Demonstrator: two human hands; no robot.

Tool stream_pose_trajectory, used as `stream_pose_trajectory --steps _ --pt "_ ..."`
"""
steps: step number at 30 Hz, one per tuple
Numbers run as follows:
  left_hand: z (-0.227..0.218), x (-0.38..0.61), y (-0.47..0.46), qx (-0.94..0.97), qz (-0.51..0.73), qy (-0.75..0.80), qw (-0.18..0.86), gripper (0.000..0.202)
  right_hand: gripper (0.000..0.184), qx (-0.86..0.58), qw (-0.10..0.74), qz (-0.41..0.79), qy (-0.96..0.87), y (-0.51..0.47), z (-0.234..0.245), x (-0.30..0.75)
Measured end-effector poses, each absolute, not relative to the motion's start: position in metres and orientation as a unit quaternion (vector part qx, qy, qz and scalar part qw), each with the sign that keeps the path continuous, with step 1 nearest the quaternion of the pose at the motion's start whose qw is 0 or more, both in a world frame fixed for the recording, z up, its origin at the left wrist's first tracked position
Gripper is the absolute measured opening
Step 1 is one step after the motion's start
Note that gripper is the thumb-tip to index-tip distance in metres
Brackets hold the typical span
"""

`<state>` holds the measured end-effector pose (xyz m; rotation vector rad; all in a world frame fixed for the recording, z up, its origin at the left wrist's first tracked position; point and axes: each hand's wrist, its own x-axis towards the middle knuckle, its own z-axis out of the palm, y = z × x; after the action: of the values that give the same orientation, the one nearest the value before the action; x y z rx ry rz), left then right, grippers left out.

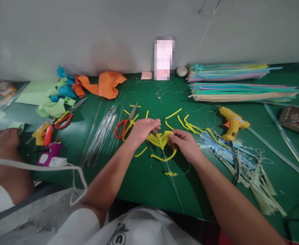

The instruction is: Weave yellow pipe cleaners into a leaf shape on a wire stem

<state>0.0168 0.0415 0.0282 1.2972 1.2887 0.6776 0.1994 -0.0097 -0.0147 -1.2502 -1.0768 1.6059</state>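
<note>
as a person in a white shirt works at a green table (144,185), a yellow fuzzy piece (159,140) made of bent, side-by-side strips sits between the two hands, near the middle of the tabletop. the right hand (182,140) pinches the piece's right edge between thumb and fingers — a narrow, closed hold. the left hand (144,130) is at the opposite edge with its fingers curled; whether its fingertips grip the strips cannot be told from this angle. below the piece, a thin stem (175,189) runs toward the near table edge, passing a curved yellow strip (162,159) and a small yellow cluster (171,174).

short yellow lengths (173,113) lie scattered beyond the hands, and red-handled scissors (131,117) rest just beside the left one, blades toward the wall. farther left is a sheaf of silvery wires (102,132). at right, a yellow glue gun (233,123) lies by pale blue and green strands (215,146), with two bundles of pastel sticks (241,92) beyond it. crumpled orange material (110,84) lies near the wall — and at far left, a co-worker's hand (7,139) appears beside a pale green scrap (18,126).
</note>
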Motion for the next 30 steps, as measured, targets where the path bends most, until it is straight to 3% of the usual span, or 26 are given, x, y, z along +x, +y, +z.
stream_pose_trajectory --steps 3,7,11,18,22,26,30 --pt "0.025 0.013 0.046 0.535 0.299 0.555 0.562 0.041 0.028 -0.486 0.422 0.644 -0.414 -0.009 -0.015 0.200" --pt "0.024 0.013 0.044 0.571 0.268 0.544 0.554 0.023 0.023 -0.473 0.463 0.648 -0.377 -0.008 -0.015 0.199" --pt "0.023 0.016 0.041 0.557 0.285 0.541 0.562 0.018 0.021 -0.460 0.496 0.650 -0.346 -0.007 -0.015 0.199" --pt "0.022 0.017 0.041 0.570 0.257 0.492 0.606 0.021 0.027 -0.518 0.448 0.623 -0.379 -0.008 -0.014 0.199" --pt "0.019 0.019 0.063 0.636 0.282 0.552 0.459 0.021 0.028 -0.523 0.423 0.622 -0.401 -0.008 -0.013 0.197" --pt "0.010 0.041 0.091 0.760 0.206 0.551 0.278 0.019 0.028 -0.523 0.440 0.615 -0.394 -0.009 -0.012 0.196" --pt "0.000 0.071 0.106 0.820 0.134 0.524 0.185 0.014 0.028 -0.521 0.450 0.612 -0.390 -0.009 -0.012 0.197"
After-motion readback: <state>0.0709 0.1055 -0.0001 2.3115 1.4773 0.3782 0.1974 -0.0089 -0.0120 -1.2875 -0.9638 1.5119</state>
